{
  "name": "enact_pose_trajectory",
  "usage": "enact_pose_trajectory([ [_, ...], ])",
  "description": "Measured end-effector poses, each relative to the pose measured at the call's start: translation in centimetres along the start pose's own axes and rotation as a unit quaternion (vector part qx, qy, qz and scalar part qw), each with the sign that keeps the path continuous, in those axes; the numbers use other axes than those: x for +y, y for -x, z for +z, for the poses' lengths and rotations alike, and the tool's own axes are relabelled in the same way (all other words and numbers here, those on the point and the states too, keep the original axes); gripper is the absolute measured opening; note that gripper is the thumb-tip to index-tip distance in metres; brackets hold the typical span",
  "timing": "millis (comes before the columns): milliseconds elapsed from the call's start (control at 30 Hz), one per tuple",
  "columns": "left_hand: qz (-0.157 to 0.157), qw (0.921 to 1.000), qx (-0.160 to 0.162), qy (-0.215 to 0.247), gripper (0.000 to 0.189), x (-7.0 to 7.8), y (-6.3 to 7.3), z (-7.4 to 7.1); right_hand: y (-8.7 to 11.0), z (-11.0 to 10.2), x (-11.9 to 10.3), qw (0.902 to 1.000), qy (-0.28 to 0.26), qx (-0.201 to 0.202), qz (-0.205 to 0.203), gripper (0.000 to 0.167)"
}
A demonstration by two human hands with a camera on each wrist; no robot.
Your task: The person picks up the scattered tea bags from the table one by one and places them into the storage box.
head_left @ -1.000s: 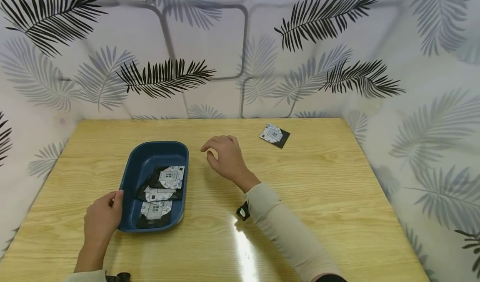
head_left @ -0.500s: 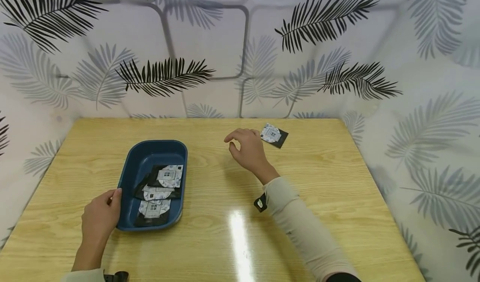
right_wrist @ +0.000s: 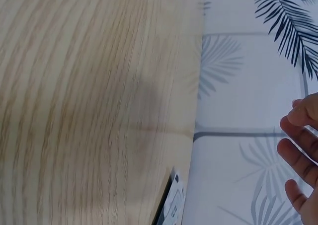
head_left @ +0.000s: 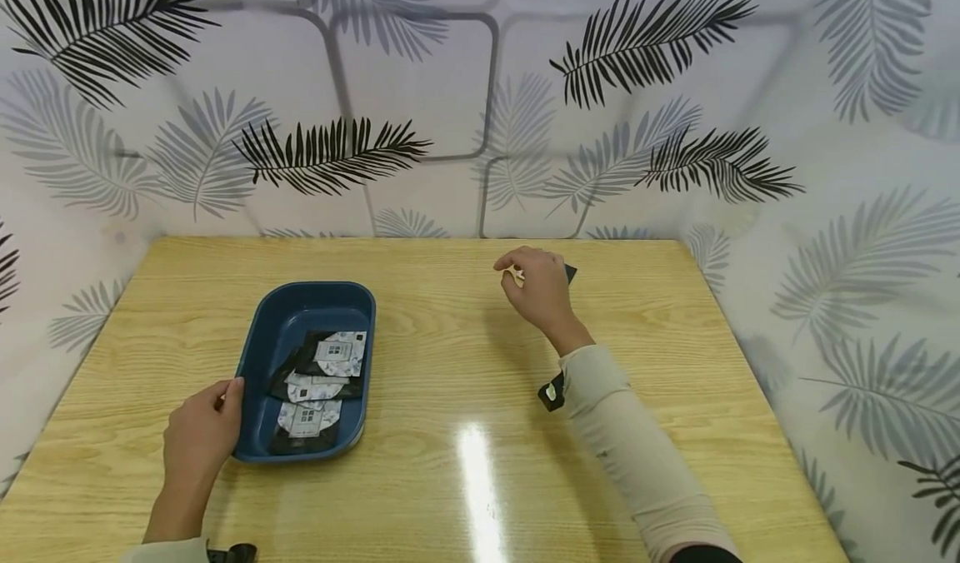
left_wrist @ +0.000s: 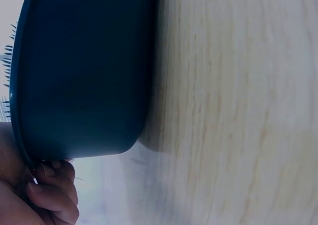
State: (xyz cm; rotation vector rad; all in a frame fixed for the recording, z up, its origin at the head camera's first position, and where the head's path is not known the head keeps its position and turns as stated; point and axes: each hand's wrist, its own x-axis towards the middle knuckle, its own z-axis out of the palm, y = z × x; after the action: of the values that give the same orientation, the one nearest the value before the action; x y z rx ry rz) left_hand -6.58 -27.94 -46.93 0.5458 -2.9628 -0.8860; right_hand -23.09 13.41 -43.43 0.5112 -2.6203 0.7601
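Observation:
My left hand pinches the left rim of a blue plastic tray; the left wrist view shows its fingers curled at the tray's rim. Inside the tray lie several black-and-white printed sachets, overlapping one another. Above the far part of the table hovers my right hand, fingers loosely bent and holding nothing. Beneath and behind it a single flat sachet lies on the table, mostly hidden by the hand in the head view. Part of that sachet shows in the right wrist view, apart from the fingers.
Everything rests on a light wood-grain table, which meets a leaf-patterned wall covering at its far edge. A similar covering rises along the right side. A bright light reflection lies across the table's front middle.
My right hand has moved right, from near the tray to over the lone sachet, which it now partly covers. My left hand and the tray have hardly moved.

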Motion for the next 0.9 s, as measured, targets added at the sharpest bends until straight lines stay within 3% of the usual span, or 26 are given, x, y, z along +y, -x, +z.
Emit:
enact_pose_trajectory([
  [233, 0.0, 1.0, -0.003, -0.003, 0.049, -0.1, 0.0, 0.0, -0.1, -0.6, 1.8, 0.9994, 0.003, 0.002, 0.034, 0.019],
  [500, -0.005, 1.0, -0.006, -0.003, 0.049, 0.0, 0.0, -0.2, 0.1, -1.2, 3.2, 0.9902, -0.036, -0.01, 0.134, 0.019],
  [900, -0.007, 0.9998, -0.015, -0.01, 0.051, -0.1, -0.2, -0.1, 0.0, -0.4, 6.7, 0.9841, -0.041, -0.026, 0.171, 0.032],
])
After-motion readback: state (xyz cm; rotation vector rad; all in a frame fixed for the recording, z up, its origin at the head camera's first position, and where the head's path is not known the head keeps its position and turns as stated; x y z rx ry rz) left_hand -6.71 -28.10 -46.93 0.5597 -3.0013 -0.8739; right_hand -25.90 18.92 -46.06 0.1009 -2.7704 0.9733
